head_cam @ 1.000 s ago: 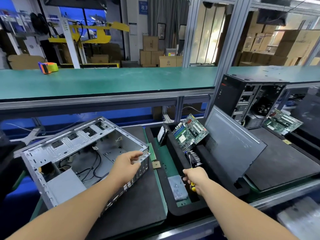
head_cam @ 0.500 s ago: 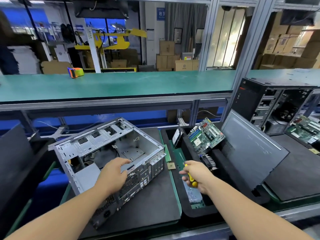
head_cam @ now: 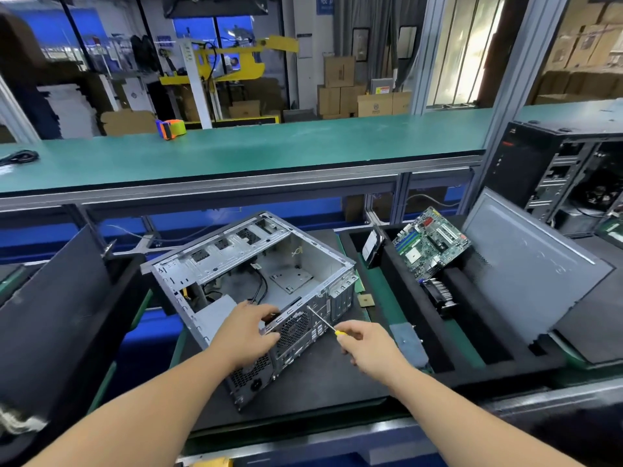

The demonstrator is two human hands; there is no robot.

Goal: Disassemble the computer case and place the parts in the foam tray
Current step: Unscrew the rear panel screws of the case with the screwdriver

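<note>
Computer case (head_cam: 256,281) lies open side up; left hand (head_cam: 247,332) fingers clamp its rear edge to steady it while right hand (head_cam: 367,343) fingers grip a screwdriver (head_cam: 323,321) aimed at the rear panel.

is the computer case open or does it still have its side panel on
Open. The computer case lies on its side with the upward face uncovered, so its bare metal floor, drive bays and black cables show inside.
</note>
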